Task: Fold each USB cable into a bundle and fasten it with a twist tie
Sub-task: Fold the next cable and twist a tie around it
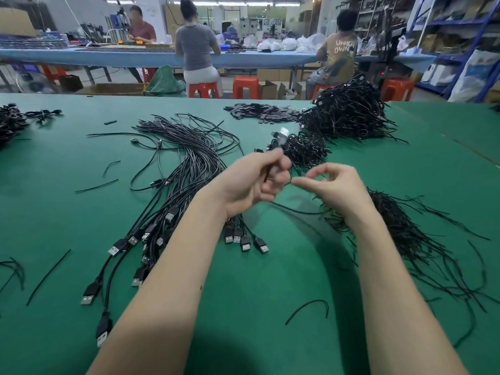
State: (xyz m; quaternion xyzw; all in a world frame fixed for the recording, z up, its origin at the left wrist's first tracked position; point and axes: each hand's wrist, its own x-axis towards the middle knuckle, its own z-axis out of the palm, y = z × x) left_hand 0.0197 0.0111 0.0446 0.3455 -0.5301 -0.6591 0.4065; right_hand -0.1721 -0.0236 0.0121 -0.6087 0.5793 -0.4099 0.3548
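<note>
Bare forearms reach over the green table (243,293) to the hands. Left hand (251,182) curls round a folded USB cable (278,143), blurred; right hand (332,185) pinches a thin twist tie (290,177) beside it. Risk, judged: the bundle could spring open if the tie slips off. No containers show; loose cables (189,163) and spare ties (411,239) lie piled on the table

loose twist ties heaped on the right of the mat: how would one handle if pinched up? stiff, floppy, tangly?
Probably light and semi-stiff: a stray twist tie near the front holds a curved arc rather than lying limp. Likely tangly: the twist tie pile is a crossed mass, so pinching one may drag neighbours. Thin strands flat on the green mat may be fiddly to lift.
</note>
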